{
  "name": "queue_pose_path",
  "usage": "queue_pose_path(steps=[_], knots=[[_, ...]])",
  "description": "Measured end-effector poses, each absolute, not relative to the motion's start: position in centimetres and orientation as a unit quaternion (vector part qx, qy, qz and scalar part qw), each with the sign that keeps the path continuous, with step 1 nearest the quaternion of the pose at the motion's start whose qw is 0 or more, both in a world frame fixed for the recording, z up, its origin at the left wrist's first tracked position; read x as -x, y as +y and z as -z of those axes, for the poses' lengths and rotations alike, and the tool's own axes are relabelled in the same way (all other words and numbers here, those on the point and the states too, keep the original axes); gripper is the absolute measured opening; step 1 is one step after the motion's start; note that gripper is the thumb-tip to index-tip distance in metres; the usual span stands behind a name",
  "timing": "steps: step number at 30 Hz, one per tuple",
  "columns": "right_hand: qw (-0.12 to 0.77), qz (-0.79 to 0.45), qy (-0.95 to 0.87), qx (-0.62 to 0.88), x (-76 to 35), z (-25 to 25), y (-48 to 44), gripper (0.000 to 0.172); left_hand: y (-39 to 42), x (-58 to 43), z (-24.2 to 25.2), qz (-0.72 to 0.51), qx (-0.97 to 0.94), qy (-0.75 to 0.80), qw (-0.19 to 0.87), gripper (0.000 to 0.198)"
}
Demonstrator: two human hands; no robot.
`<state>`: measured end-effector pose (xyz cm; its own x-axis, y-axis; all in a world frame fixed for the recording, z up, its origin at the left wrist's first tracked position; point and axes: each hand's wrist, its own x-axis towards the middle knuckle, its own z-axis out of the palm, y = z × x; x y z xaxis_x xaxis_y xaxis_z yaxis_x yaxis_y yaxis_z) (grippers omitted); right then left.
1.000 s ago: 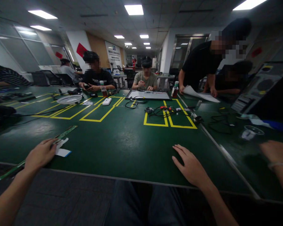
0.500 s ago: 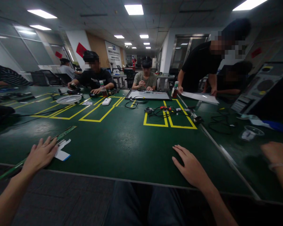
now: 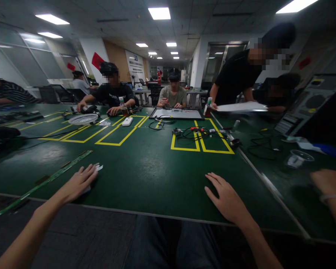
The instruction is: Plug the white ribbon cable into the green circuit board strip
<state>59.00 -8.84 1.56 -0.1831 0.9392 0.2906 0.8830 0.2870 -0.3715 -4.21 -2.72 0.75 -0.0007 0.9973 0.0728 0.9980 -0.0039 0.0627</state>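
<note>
On the near left of the green table, my left hand lies flat with its fingers stretched out. Beneath it is a white flat ribbon cable, mostly covered, with one end showing past the fingertips. A long, thin green circuit board strip lies slanted to the left of that hand, its near end reaching past the table edge. My right hand rests open on the tabletop at the near right, fingers extended, touching nothing but the table.
Yellow tape outlines mark the green table. Beyond lie a round white grille, a white box, black cables with a red-handled tool and a framed panel. A computer case and another person's arm are at right.
My left hand has moved right, away from the circuit board strip, and the white ribbon cable has shifted right under it. My right hand stays put. A standing co-worker's white sheet has shifted.
</note>
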Motion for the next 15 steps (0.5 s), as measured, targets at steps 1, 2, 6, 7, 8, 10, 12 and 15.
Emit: queue_pose_path(steps=[1,2,6,7,8,10,12,15], knots=[[0.234,-0.06,-0.767,0.595,-59.0,-1.6,-8.9,0.054,-2.6,2.9,-0.4,0.042,0.714,-0.698,-0.017,0.083],[0.232,-0.06,-0.767,0.595,-58.9,-1.7,-8.9,0.054,-2.5,1.4,-0.2,0.038,0.718,-0.694,-0.037,0.086],[0.23,-0.057,-0.772,0.59,-58.8,-1.9,-9.0,0.054,-2.2,-6.0,0.1,0.05,0.759,-0.647,-0.049,0.087],[0.231,-0.056,-0.772,0.59,-58.9,-1.9,-9.0,0.054,-2.1,-8.0,-0.1,0.051,0.777,-0.626,-0.049,0.085],[0.232,-0.056,-0.772,0.589,-58.9,-1.9,-9.0,0.054,-1.9,-9.9,-0.3,0.05,0.796,-0.6,-0.053,0.083],[0.232,-0.056,-0.772,0.589,-58.9,-1.8,-8.9,0.054,-1.6,-13.6,-0.7,0.046,0.834,-0.545,-0.068,0.079],[0.23,-0.057,-0.771,0.59,-59.0,-1.7,-8.9,0.054,-1.2,-17.1,-1.1,0.044,0.863,-0.497,-0.083,0.076],[0.228,-0.06,-0.769,0.594,-59.0,-1.7,-8.9,0.054,-1.0,-21.6,-1.4,0.058,0.896,-0.432,-0.085,0.074]])
